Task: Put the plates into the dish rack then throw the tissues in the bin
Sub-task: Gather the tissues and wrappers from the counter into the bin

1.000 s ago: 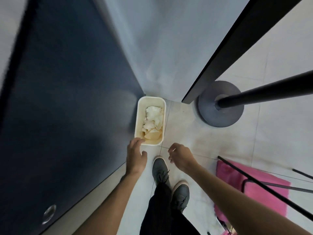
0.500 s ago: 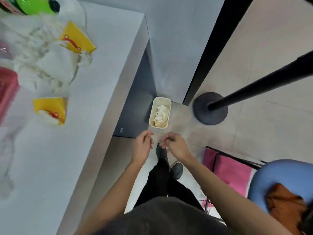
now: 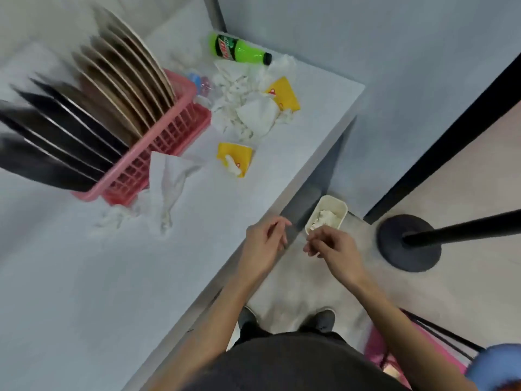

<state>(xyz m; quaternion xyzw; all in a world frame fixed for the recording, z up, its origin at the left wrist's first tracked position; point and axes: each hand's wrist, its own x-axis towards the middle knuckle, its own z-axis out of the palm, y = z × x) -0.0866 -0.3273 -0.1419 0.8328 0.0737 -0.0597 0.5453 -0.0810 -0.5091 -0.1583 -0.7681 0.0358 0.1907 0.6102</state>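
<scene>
- Plates (image 3: 118, 88) stand upright in pink dish rack (image 3: 169, 136) on worktop (image 3: 84, 292).
- Tissues (image 3: 253, 114) lie loose beside rack; more in bin (image 3: 331, 204) on floor.
- Your left hand (image 3: 263, 242) & right hand (image 3: 334, 248): fingers loosely curled, holding nothing.

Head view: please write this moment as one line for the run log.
plates: in dish rack | tissues: several on table | bin: on floor, some tissue inside | left hand: empty | right hand: empty
</scene>
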